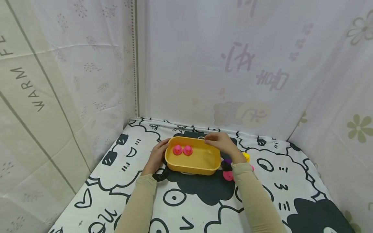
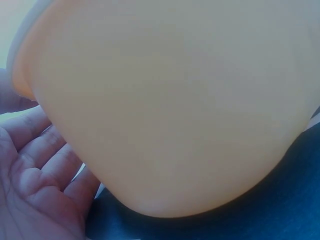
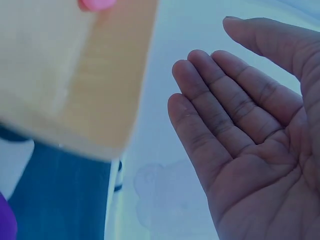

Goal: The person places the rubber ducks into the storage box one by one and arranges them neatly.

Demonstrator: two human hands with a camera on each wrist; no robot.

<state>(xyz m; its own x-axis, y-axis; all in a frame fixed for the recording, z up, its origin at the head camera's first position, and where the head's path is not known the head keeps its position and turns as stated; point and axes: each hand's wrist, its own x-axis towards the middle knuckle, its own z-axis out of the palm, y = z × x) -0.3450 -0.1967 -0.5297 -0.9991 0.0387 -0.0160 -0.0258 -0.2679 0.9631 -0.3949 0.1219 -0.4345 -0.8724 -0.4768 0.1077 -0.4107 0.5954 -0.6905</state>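
A yellow plastic tub [image 1: 205,158] with rounded corners is tilted so that its inside faces me. Two pink rubber ducks [image 1: 182,150] sit side by side in its left half. My left hand [image 1: 157,156] holds the tub's left end, thumb at the rim and fingers along the outer wall. Up close in the left wrist view, the tub's wall [image 2: 170,110] hides much behind it. My right hand [image 1: 222,142] is beside the far right corner, its fingers extended. In the right wrist view, a gap separates these fingers [image 3: 200,100] from the tub.
Right of the tub, partly behind my right forearm, lie small toys: a pink one [image 1: 228,175], a purple one [image 1: 226,163] and a yellow one [image 1: 246,156]. A black-and-white patterned cloth [image 1: 175,210] covers the table. Printed curtains [image 1: 186,64] hang around it.
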